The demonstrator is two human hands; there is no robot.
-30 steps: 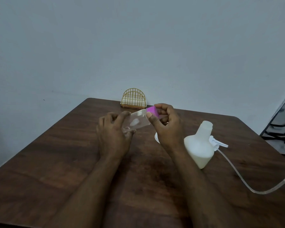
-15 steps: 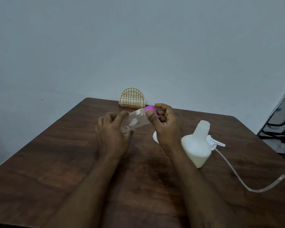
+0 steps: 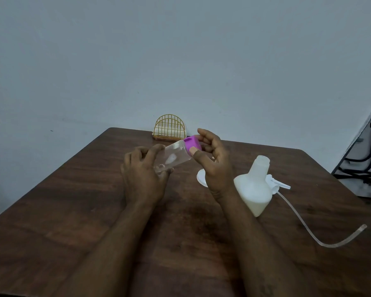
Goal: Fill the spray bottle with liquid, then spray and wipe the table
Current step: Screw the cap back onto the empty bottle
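My right hand (image 3: 213, 168) covers most of a white round thing (image 3: 200, 177) on the table (image 3: 90, 202). Only its left rim shows, and I cannot tell what it is. My thumb hides a part of the purple cap (image 3: 192, 143); if it sits tight or loose, I cannot see. The base of the small clear bottle (image 3: 175, 157) is behind the fingers of my left hand (image 3: 145, 177). The white spray bottle (image 3: 253, 187) hides a part of the trigger head (image 3: 275, 182). The right edge cuts off a dark metal frame (image 3: 364, 175), and the bottom edge cuts off my forearms.

I note the table (image 3: 73, 211): dark wood, grained, dull sheen. Small bottle (image 3: 174, 157): clear glossy plastic; purple cap (image 3: 192, 142), matt plastic. Spray bottle (image 3: 253, 189): milky smooth plastic. Tube (image 3: 328, 245): clear plastic. Holder (image 3: 169, 125): gold-coloured metal wire.
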